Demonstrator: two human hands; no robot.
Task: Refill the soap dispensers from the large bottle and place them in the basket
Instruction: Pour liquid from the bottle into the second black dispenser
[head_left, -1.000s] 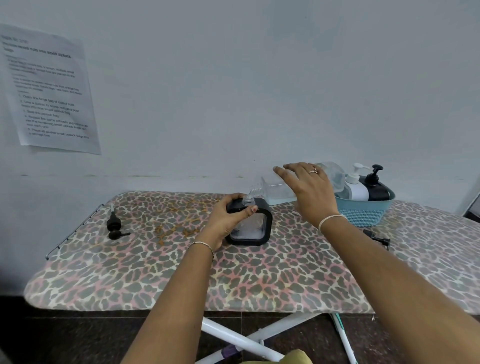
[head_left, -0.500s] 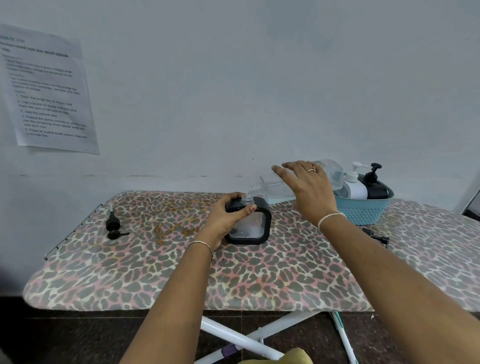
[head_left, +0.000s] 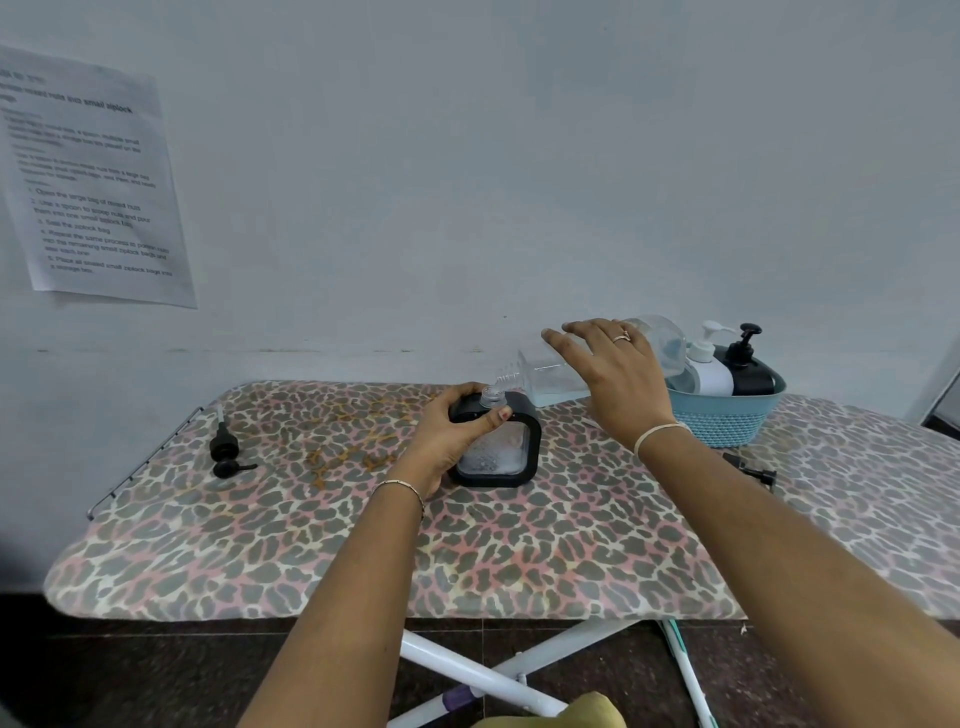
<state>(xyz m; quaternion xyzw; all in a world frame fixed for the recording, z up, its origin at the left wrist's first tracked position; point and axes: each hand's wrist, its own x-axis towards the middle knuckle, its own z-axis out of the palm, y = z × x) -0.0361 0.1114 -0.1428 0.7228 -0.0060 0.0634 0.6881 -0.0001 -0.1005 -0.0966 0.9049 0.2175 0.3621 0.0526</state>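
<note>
**Large bottle tipped over the open dispenser, pouring pose unchanged**

The right hand (head_left: 613, 374) lies over the clear large bottle (head_left: 545, 371), fingers spread and lightly curved across its top. It hides the bottle's middle, and the thumb is out of sight, so the underside of the grip cannot be made out. The bottle is tipped almost level, its ribbed neck pointing left and down to the open mouth of the black-framed soap dispenser (head_left: 501, 449). Whether liquid is running is hard to tell; pale froth shows low behind the dispenser's clear front.

The left hand (head_left: 457, 431) grips the dispenser's upper left corner, thumb laid across the front just below the mouth, and covers that side of the frame. The dispenser stands upright on the leopard-print ironing board (head_left: 311, 545), near its middle.

Far right, a blue basket (head_left: 727, 415) holds a white dispenser (head_left: 709, 366) and a black dispenser (head_left: 748, 366), and the bottle's base hides its left rim. A loose black pump head (head_left: 226, 452) lies far left. A second pump part (head_left: 753, 472) lies right, half behind the right forearm. The print on a sheet of paper (head_left: 93, 182) on the wall is too blurred to read fully.

Against the earlier frames, both hands, the bottle's neck and the dispenser keep the same places, and nothing else on the board has moved.
</note>
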